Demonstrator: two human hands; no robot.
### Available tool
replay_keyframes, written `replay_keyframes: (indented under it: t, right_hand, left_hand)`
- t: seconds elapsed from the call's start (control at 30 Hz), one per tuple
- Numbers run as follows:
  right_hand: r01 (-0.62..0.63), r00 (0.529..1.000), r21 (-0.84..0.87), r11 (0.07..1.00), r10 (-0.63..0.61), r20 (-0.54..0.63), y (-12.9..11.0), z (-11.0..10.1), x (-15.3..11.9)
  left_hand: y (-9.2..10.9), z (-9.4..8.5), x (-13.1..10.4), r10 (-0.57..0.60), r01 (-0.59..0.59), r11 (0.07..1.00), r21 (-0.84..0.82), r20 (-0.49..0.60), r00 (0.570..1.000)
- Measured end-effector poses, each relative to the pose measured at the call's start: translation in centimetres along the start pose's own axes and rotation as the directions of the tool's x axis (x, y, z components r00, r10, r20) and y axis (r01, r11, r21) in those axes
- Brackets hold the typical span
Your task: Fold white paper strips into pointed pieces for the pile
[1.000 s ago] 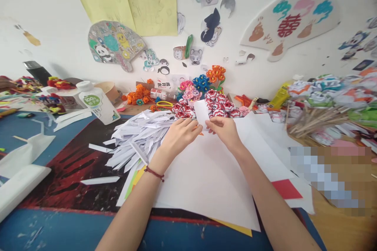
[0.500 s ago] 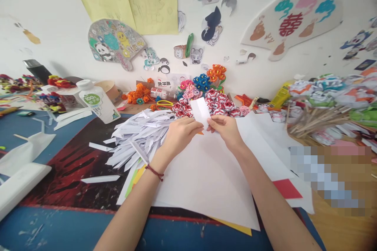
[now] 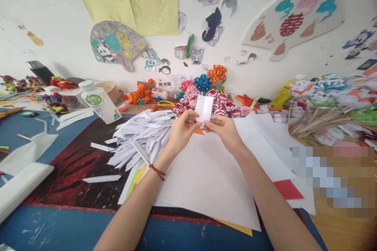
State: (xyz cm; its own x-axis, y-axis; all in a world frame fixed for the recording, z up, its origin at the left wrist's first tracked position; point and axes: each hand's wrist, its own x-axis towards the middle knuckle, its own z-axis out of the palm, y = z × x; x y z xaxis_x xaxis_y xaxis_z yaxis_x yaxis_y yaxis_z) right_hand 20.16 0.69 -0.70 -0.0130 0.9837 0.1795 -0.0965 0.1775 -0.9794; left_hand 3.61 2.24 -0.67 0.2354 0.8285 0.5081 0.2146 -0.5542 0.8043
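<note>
A small white piece of paper with a lengthwise crease stands upright between my hands, above the big white sheets. My left hand, a dark red cord round its wrist, pinches the lower left edge. On the lower right edge, my right hand grips it between thumb and fingers. A bit of orange paper shows just below the fingertips. Under my forearms lie large white paper sheets. To the left of my left hand is a heap of folded white paper strips.
A white bottle stands at the back left. Red-and-white paper flowers and orange flowers line the wall. Sticks bearing paper flowers lie at the right. Red paper rests near my right forearm.
The paper piece has turned from tilted to nearly upright and shifted slightly right. My left hand has rolled so its thumb and fingers show around the lower edge.
</note>
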Motion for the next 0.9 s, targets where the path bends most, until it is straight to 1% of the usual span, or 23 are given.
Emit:
replay_keyframes:
  t: [0.13,0.3,0.4,0.6,0.73,0.9]
  right_hand:
    - [-0.053,0.998,-0.002,0.999,0.053,0.036,-0.21,0.0,-0.14]
    - [-0.084,0.995,-0.022,0.996,0.085,0.049,-0.31,0.03,-0.15]
    - [-0.084,0.996,-0.02,0.996,0.085,0.036,-0.26,0.11,-0.13]
    - [-0.087,0.996,0.004,0.996,0.087,0.035,-0.13,0.18,-0.16]
    - [-0.085,0.996,0.019,0.996,0.084,0.038,-0.03,0.18,-0.14]
    - [-0.086,0.995,0.038,0.996,0.084,0.051,0.02,0.16,-0.18]
  left_hand:
    - [0.01,0.27,0.08,-0.02,0.019,0.995,-0.095,-0.013,1.0]
    - [-0.23,0.53,0.1,-0.109,0.1,0.971,-0.215,-0.03,0.994]
    - [-0.44,0.56,0.06,-0.147,0.135,0.964,-0.229,-0.038,0.988]
    - [-0.38,0.54,0.06,-0.181,0.161,0.947,-0.279,-0.047,0.982]
    - [-0.03,0.65,-0.03,-0.191,0.164,0.935,-0.316,-0.056,0.98]
    - [0.28,0.69,-0.07,-0.192,0.159,0.933,-0.324,-0.072,0.979]
